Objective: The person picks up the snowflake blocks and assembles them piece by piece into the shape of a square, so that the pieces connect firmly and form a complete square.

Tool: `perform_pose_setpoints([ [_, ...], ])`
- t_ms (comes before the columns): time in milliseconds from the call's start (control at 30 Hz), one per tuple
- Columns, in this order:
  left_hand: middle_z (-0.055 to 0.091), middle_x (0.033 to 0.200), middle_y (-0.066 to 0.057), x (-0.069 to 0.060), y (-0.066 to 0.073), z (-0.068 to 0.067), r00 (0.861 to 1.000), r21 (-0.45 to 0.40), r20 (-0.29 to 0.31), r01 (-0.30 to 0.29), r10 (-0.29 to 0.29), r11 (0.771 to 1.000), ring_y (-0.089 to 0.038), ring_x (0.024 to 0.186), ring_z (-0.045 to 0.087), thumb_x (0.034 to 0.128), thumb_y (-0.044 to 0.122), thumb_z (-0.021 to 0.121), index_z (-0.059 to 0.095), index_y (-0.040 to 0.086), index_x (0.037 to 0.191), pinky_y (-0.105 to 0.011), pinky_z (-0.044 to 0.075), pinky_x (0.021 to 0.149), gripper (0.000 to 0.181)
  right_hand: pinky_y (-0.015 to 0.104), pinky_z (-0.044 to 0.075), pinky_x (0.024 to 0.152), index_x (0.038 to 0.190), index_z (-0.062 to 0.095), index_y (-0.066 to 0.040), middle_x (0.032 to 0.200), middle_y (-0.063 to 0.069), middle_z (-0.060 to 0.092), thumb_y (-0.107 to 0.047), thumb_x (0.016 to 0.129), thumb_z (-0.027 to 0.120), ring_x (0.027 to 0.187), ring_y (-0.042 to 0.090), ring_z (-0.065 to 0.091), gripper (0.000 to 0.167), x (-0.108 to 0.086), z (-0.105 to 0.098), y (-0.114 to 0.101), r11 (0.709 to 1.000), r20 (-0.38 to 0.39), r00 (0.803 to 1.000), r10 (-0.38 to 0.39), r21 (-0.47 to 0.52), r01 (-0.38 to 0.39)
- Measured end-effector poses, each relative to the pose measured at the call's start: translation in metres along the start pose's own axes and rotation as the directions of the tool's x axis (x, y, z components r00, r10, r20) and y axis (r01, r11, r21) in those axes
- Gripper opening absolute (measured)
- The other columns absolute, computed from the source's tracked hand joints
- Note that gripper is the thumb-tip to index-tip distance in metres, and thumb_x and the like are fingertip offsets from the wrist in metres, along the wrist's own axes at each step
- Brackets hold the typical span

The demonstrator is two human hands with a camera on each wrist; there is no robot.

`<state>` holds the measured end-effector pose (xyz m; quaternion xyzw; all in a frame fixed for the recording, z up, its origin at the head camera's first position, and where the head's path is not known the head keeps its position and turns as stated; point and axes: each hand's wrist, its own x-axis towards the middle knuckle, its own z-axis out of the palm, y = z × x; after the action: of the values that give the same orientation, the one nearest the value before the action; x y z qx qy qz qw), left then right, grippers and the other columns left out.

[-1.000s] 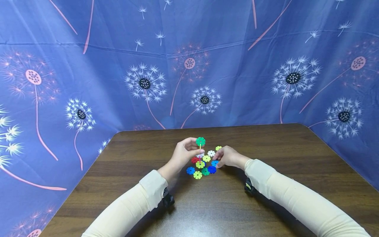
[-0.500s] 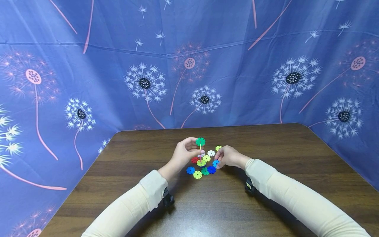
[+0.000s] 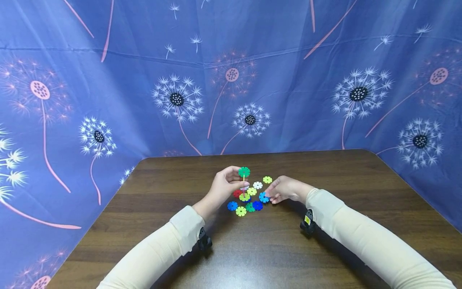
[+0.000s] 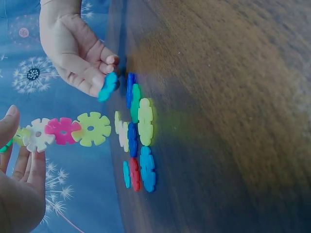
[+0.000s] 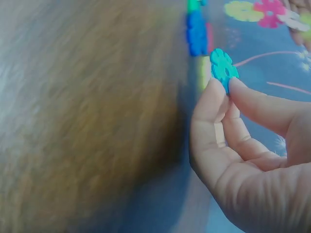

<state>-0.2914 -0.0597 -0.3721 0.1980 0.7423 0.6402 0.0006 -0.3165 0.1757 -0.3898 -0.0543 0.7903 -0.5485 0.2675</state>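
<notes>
My left hand (image 3: pixel 225 186) holds up an upright chain of notched plastic flower discs. The green disc (image 3: pixel 244 172) is at its top; a white disc (image 4: pixel 39 135), a pink disc (image 4: pixel 62 130) and a yellow disc (image 4: pixel 95 128) follow downward, slotted together. In the left wrist view the thumb and fingers are around the chain's upper part, and the lowest disc hangs clear of the table. To the right, my right hand (image 3: pixel 288 188) pinches a light blue disc (image 5: pixel 223 68) by its edge between thumb and finger, raised off the table.
Several loose discs lie on the brown wooden table (image 3: pixel 144 241) below and behind the chain, among them a dark blue disc (image 3: pixel 258 205), a red disc (image 3: pixel 237 193) and a white disc (image 3: pixel 258 185). A patterned blue cloth (image 3: pixel 288 100) hangs behind the table.
My right hand has shifted slightly right and turned, lifting the light blue disc and pinching it at the edge. The left hand stays nearly still; the chain's lower end has swung slightly.
</notes>
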Motion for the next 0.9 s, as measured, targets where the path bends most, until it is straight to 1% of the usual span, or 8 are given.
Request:
perform_pose_setpoints([
  [133,0.069,0.109,-0.020,0.000,0.001,0.000,1.000,0.008,0.009,0.011,-0.011,1.000,-0.026,0.096,0.068,0.0817,0.001,0.075,0.063,-0.001,0.112,-0.029,0.056,0.083,0.033,0.027,0.057,0.072,0.102,0.060,0.012,0.076,0.004,0.064,0.001,0.092,0.058,0.069,0.013,0.063,0.015,-0.002,-0.005,-0.004,0.995,0.039,0.999,0.008,0.101,-0.012],
  [200,0.068,0.110,-0.020,0.000,0.001,-0.001,1.000,0.012,0.013,0.016,-0.016,1.000,-0.026,0.097,0.068,0.0821,0.003,0.075,0.063,0.000,0.112,-0.029,0.056,0.083,0.033,0.028,0.058,0.073,0.101,0.059,0.010,0.075,0.005,0.065,0.000,0.092,0.059,0.069,0.013,0.064,0.014,-0.004,-0.006,-0.009,0.990,0.043,0.999,0.006,0.139,-0.012],
  [367,0.068,0.110,-0.022,0.002,0.000,0.000,1.000,0.010,0.014,0.003,-0.003,1.000,-0.022,0.094,0.069,0.0822,0.002,0.075,0.063,-0.002,0.113,-0.029,0.057,0.081,0.033,0.028,0.058,0.074,0.102,0.059,0.007,0.077,0.005,0.067,-0.002,0.092,0.059,0.070,0.014,0.066,0.013,-0.011,-0.008,-0.025,0.975,0.031,0.999,-0.041,0.220,0.033],
  [500,0.068,0.110,-0.024,0.002,-0.001,0.001,1.000,0.005,0.013,-0.003,0.003,1.000,-0.017,0.090,0.070,0.0822,0.001,0.074,0.063,-0.002,0.112,-0.028,0.057,0.081,0.032,0.025,0.057,0.073,0.095,0.061,0.001,0.076,0.003,0.068,-0.001,0.094,0.056,0.071,0.012,0.066,0.006,-0.015,-0.010,-0.033,0.954,0.030,0.996,-0.085,0.291,0.073],
  [633,0.068,0.109,-0.024,0.002,-0.002,0.002,1.000,0.006,-0.002,-0.005,0.005,1.000,-0.013,0.087,0.069,0.0831,0.001,0.074,0.063,-0.002,0.111,-0.027,0.057,0.080,0.030,0.023,0.056,0.072,0.091,0.063,-0.004,0.075,0.002,0.067,-0.001,0.095,0.055,0.071,0.011,0.065,0.009,-0.019,-0.009,-0.038,0.937,0.035,0.994,-0.107,0.336,0.089],
  [900,0.068,0.105,-0.024,0.002,-0.003,0.004,0.999,-0.004,-0.022,-0.039,0.039,0.999,-0.018,0.087,0.070,0.0817,0.001,0.075,0.063,-0.001,0.112,-0.029,0.057,0.080,0.033,0.020,0.055,0.069,0.087,0.064,-0.005,0.074,0.002,0.066,0.000,0.094,0.055,0.068,0.009,0.064,0.012,-0.026,-0.005,-0.050,0.911,0.007,0.992,-0.129,0.395,0.116],
])
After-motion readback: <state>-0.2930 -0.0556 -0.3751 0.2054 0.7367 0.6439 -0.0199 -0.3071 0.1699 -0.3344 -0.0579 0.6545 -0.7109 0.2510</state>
